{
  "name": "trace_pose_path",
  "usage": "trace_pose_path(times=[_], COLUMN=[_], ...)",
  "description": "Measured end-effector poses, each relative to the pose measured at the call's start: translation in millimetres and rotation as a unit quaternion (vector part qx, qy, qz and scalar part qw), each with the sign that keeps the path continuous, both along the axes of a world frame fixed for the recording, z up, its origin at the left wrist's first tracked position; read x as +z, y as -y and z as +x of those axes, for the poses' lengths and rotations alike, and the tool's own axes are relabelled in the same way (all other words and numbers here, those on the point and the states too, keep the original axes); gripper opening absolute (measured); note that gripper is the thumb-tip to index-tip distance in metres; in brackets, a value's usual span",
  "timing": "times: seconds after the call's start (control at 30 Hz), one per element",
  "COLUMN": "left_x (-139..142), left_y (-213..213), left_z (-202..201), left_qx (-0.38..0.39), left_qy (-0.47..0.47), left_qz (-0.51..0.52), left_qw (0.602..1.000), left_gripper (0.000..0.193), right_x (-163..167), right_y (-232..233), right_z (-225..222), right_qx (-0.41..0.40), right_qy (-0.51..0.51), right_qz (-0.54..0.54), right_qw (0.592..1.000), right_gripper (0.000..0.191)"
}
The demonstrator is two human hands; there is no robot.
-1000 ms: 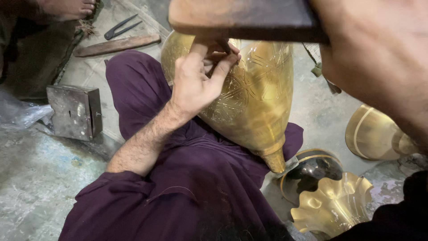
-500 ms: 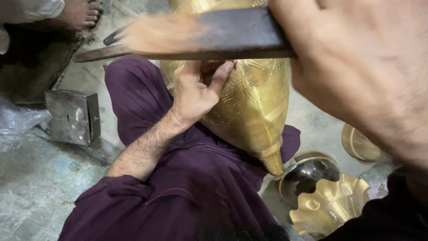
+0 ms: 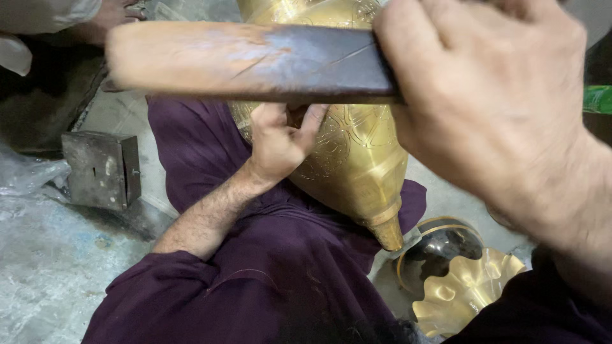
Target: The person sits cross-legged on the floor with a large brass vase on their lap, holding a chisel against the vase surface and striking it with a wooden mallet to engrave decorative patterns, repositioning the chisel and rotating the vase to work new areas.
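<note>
While left hand (image 3: 278,143) steadies brass vessel (image 3: 357,153), right hand (image 3: 491,102) grips wooden mallet (image 3: 248,62).

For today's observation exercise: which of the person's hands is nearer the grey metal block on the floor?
Left. The left hand rests on the brass vessel, just right of the metal block; the right hand, gripping the wooden mallet, is farther right.

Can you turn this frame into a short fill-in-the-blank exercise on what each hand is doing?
1. The right hand grips a flat ____ bar held across the view.
2. The left hand rests on an engraved ____-coloured vessel lying across the lap.
3. On the floor to the left sits a square grey ____ block.
4. The scalloped brass piece lies ____ the vessel's narrow end.

Missing words: wooden; brass; metal; below
</note>
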State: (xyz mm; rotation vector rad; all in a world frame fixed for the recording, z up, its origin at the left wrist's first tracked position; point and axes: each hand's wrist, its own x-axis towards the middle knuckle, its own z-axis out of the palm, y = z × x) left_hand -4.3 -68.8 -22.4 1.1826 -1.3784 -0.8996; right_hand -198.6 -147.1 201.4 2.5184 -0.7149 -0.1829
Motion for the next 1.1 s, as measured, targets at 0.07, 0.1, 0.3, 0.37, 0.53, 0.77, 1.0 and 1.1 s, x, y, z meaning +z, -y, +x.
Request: trace_pose_path(times=[0.07,0.1,0.3,0.37,0.53,0.77,1.0,1.1], left_x=[-8,-13,-40,-40,-25,-6,13,7], left_y=[-4,-5,-7,-5,-5,4,6,-9], left_z=[-2,-3,-4,-4,-7,-9,-16,-45], left_qx=[0.014,0.018,0.056,0.042,0.037,0.005,-0.044,0.140], left_qy=[0.013,0.020,0.115,0.081,0.030,0.074,0.099,0.012], left_qz=[-0.010,-0.015,-0.238,-0.195,-0.093,-0.133,-0.076,0.107], left_qw=[1.000,1.000,0.963,0.977,0.995,0.988,0.991,0.984], left_gripper=[0.019,0.021,0.036,0.035,0.033,0.029,0.027,0.025], right_x=[2,4,14,16,9,0,15,17], right_y=[-4,-5,-15,-15,-15,-18,-29,-32], right_z=[-1,-1,3,0,-12,-23,-27,-27], right_qx=[-0.003,-0.011,-0.015,-0.015,-0.030,-0.003,0.007,-0.024], right_qy=[-0.011,-0.001,-0.071,-0.054,-0.066,-0.021,-0.069,-0.019], right_qz=[-0.005,0.006,-0.023,0.000,-0.037,-0.060,-0.062,-0.009], right_qw=[1.000,1.000,0.997,0.998,0.997,0.998,0.996,0.999], right_gripper=[0.007,0.007,0.011,0.015,0.010,0.011,0.016,0.016])
